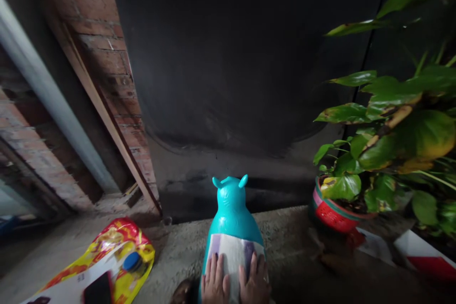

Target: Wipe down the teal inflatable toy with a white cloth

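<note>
A teal inflatable animal toy (232, 209) with two small ears stands on the concrete floor at the bottom centre, facing away from me. A white and purple cloth (232, 251) lies over its back. My left hand (214, 280) and my right hand (255, 281) rest flat on that cloth, side by side, fingers pointing forward and slightly spread. Neither hand grips anything. The lower parts of both hands run out of the frame.
A yellow and red plastic bag (107, 251) with a blue cap and a dark phone-like object lies at bottom left. A leafy plant in a red pot (333, 213) stands at right. A brick wall, a grey pipe (46, 90) and a dark panel rise ahead.
</note>
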{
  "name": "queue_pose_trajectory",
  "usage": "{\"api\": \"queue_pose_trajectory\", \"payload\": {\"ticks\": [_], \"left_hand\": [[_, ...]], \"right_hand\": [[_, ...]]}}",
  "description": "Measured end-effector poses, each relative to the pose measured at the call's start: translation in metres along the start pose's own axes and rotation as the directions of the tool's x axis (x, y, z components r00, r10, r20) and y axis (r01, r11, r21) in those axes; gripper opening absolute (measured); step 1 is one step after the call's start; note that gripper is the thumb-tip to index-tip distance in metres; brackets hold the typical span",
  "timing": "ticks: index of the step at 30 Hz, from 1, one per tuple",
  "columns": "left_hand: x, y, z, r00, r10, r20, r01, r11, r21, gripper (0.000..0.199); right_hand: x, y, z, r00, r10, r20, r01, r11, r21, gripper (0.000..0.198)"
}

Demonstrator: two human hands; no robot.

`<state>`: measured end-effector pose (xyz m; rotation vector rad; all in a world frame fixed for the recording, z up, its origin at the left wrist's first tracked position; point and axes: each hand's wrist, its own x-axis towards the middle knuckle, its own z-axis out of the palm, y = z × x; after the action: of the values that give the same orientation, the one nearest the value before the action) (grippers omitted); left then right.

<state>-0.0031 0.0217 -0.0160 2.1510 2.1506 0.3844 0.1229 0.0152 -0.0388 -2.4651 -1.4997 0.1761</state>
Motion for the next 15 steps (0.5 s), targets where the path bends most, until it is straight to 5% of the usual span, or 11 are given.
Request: {"api": "queue_pose_trajectory", "payload": {"ticks": [4,10,15], "left_hand": [[-0.007,0.003,0.005,0.997,-0.006,-0.080,0.009,1.000,0.026,0.050],[0.016,0.005,0.004,0.997,-0.054,0.060,0.053,0.999,0.003,0.049],[0.051,0.012,-0.011,0.994,-0.012,0.113,0.026,0.992,-0.122,0.052]], "right_hand": [[-0.007,0.002,0.006,0.992,-0.029,-0.123,0.033,0.999,0.023,0.056],[0.024,-0.014,-0.030,0.990,0.070,0.124,-0.068,0.997,-0.023,0.060],[0.074,-0.027,-0.035,0.990,0.001,0.140,-0.002,1.000,0.008,0.062]]}}
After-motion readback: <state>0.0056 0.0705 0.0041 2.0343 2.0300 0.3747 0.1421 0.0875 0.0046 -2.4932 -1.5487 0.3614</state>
